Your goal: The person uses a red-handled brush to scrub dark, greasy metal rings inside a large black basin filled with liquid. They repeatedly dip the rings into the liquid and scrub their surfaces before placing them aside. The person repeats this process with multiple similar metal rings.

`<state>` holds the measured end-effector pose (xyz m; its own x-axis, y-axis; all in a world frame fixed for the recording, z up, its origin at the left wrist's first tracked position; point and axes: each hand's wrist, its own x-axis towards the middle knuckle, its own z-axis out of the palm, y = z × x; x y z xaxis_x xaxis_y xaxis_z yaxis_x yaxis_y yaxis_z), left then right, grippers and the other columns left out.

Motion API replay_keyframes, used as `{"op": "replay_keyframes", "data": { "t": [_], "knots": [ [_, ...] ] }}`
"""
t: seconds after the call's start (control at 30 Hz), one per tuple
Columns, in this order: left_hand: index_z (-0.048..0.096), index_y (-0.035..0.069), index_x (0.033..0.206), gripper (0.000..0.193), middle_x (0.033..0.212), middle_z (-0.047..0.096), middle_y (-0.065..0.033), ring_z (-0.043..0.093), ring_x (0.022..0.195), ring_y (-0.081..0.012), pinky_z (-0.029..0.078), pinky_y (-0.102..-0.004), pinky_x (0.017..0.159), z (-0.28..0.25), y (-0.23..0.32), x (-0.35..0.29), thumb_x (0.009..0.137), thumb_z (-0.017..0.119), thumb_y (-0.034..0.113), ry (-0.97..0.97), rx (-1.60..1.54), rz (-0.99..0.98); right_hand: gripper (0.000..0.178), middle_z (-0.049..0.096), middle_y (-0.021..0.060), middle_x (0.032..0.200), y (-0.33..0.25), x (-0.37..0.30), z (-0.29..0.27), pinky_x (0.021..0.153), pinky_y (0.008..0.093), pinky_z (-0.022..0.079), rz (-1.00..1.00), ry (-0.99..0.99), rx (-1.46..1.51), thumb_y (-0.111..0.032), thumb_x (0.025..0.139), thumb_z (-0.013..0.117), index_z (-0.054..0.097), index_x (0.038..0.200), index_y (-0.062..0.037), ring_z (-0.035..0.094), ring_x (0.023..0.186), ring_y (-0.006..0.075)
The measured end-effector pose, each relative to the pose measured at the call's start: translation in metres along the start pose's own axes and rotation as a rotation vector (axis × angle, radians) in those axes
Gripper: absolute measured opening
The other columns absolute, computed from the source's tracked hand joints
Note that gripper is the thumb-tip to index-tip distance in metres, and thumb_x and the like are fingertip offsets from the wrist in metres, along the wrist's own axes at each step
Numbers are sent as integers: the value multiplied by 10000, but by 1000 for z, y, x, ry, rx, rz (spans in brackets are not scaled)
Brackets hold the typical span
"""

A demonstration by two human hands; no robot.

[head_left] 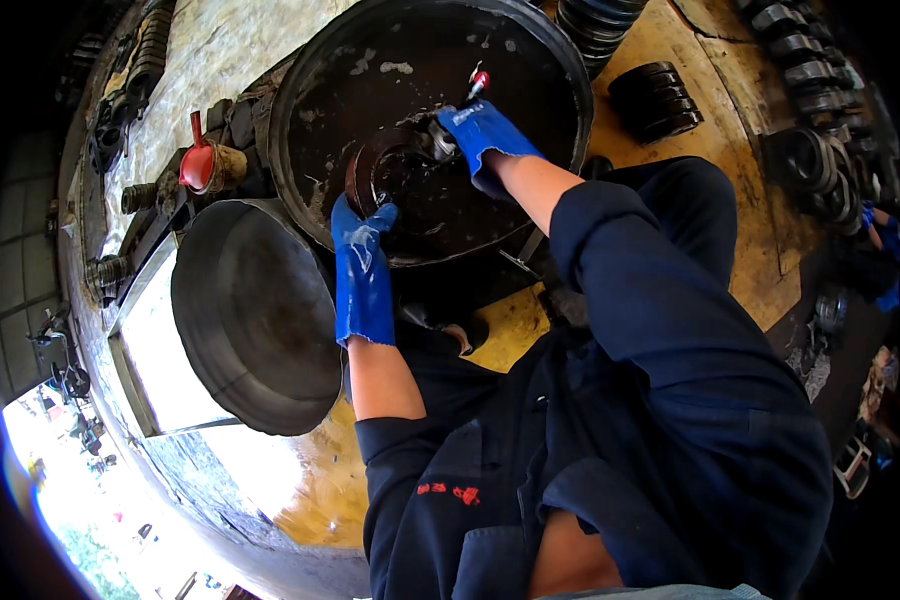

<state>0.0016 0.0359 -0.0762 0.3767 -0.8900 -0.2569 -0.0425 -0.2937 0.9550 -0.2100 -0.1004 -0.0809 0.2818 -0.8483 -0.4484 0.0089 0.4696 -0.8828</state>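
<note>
Left hand pinches a dark, glossy, curved ring; right hand grips a red-ended tool.

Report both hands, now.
Left hand: gloved, closed on the edge of a dark ring.
Right hand: gloved, closed on a red-ended tool; most of its handle is hidden.

The left forearm rises nearly upright from below, and the gloved left hand points away from the body – fingers extended, thumb spread to the right. The right forearm slants up and leftward; the gloved right hand reaches farther out, curled – its fingertips are partly hidden.
</note>
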Motion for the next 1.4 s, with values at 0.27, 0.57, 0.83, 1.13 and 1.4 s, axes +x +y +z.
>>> {"op": "replay_keyframes", "data": {
  "t": [0.27,0.57,0.83,1.13,1.4],
  "knots": [
    [576,-74,1337,586,1112,708,-139,692,913,-225,561,-325,837,14,-3,1,810,807,39,53,-206,-22,301,685,6,958,-30,-48,-21,801,274,458,-78,-104,-83,-313,1016,643,730,1128,-47,569,866,95],
    [624,-44,1303,524,1105,728,-99,693,922,-215,557,-322,860,-12,-21,15,799,767,-62,-13,-5,-49,378,758,85,1036,-52,-22,67,864,339,560,-375,-398,-320,-288,954,710,734,1246,-49,683,928,161],
    [609,-57,1325,585,1142,727,-111,694,945,-222,553,-338,883,6,4,2,781,810,26,35,73,-5,273,699,37,914,-9,23,20,717,349,506,-69,-1,-131,-317,975,642,723,1010,-59,621,823,144],
    [629,-32,1309,503,1096,726,-134,696,896,-245,583,-386,839,11,4,9,949,765,291,49,-384,-222,303,698,78,972,-7,-28,-7,808,331,488,-142,35,-194,-278,1001,590,704,1081,-9,603,864,143],
    [624,73,1399,645,1289,693,-149,665,1065,-314,537,-411,1015,-3,1,2,1049,473,593,58,-652,-155,283,724,166,1122,-32,-61,65,886,391,523,-546,-242,-234,-39,1017,462,669,1210,-32,692,1006,279]
  ]
}}
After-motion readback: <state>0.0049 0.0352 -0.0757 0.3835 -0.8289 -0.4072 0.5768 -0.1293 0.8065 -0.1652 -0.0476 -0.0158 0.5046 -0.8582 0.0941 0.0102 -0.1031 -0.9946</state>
